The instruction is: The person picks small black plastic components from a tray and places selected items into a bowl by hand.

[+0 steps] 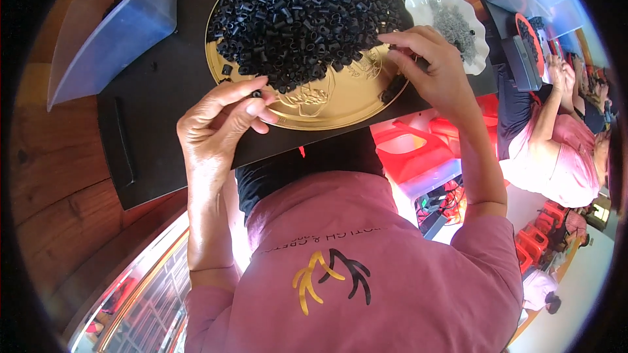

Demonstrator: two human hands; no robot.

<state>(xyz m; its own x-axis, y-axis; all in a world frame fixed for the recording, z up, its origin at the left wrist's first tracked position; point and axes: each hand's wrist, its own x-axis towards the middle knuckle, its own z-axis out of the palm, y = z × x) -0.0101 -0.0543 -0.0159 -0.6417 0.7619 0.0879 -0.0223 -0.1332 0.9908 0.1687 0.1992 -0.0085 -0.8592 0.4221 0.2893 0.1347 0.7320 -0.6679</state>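
Head view, looking down. Dark desk under everything, its near edge close to the wearer's body. Left side: a translucent plastic bin, tilted in the view; a thin dark strip lies on the desk below it. Brown wooden boards beyond the desk's left edge. Red stools below the desk, right of the wearer's legs. Farther right, a co-worker in a pink top, hands raised near a second work surface with a dark box and a red tray.

In the way: the right hand covers part of the gold tray's right rim and overlaps the near side of the white dish. The heap hides much of the tray floor.

Containers: round gold tray bears a large heap of small black pieces, short and hollow; a few sit loose near the rim. White wavy-edged dish, just beside the tray, holds a mound of tiny clear pieces.

Left hand, at the tray's near-left rim: grip pinched on one black piece. Right-hand grip: thumb and forefinger at the heap's right edge; cannot tell whether they hold anything.
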